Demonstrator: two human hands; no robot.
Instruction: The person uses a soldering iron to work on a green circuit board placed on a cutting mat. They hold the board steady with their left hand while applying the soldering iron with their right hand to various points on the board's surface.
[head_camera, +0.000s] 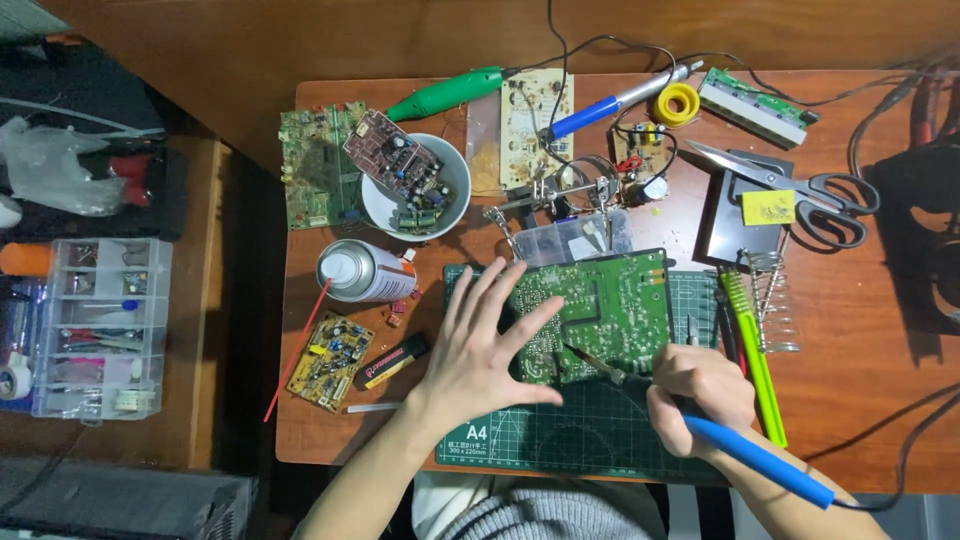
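Head cam: looking down at bench w/ green mat (600, 430).
Board: green PCB (600, 310) solder side up, on mat, mid bench.
Left hand (480, 340): flat, fingers spread wide, pinning board's left edge.
Right hand (700, 385): gripping blue iron (760, 460), tip on board's near edge.
Progress: prob mid-job, can't tell which joints are done.

I'm at an electronics repair bench: around my cutting mat (600, 440) lie circuit boards (330, 360), a spare soldering iron (600, 108) behind it, solder (677, 103), and a parts organizer (100, 325) far left.
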